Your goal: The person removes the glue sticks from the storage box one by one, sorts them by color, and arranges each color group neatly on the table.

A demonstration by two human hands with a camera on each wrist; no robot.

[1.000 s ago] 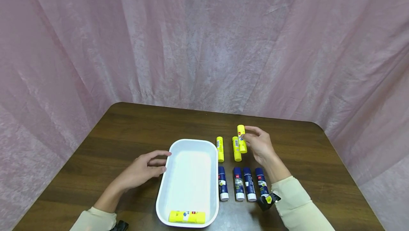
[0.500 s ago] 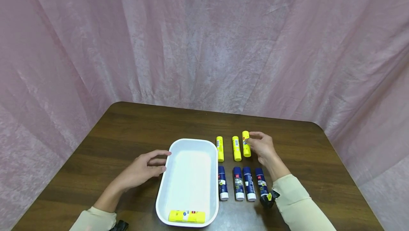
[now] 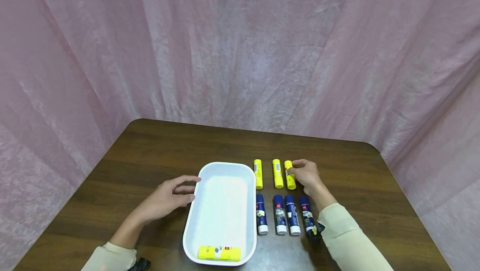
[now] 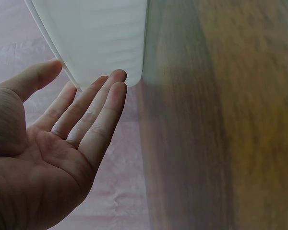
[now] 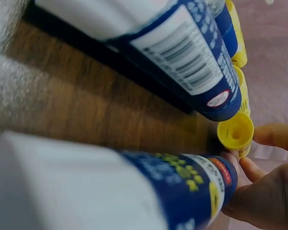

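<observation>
My right hand [image 3: 306,175] pinches a yellow glue stick [image 3: 290,176] at the right end of the far row. In the right wrist view that yellow glue stick [image 5: 235,132] shows its hollow end, with thumb and fingers at its side. Two other yellow glue sticks [image 3: 277,174] lie to its left. My left hand [image 3: 167,198] is at the left side of a white tray [image 3: 190,221], fingertips right at the rim. From the left wrist, the fingers of the left hand [image 4: 72,124] look loosely straight beside the tray wall. One yellow glue stick [image 3: 219,253] lies crosswise inside the tray's near end.
Several dark blue glue sticks with white ends [image 3: 280,214] form a nearer row right of the tray. The rightmost blue glue stick [image 3: 306,212] lies under the right wrist. The brown wooden table [image 3: 157,150] ends at a pink curtain [image 3: 240,54].
My right hand has brought the yellow glue stick down and slightly right, from overlapping its neighbour to lying beside it in the far row. The left hand and tray have stayed in place.
</observation>
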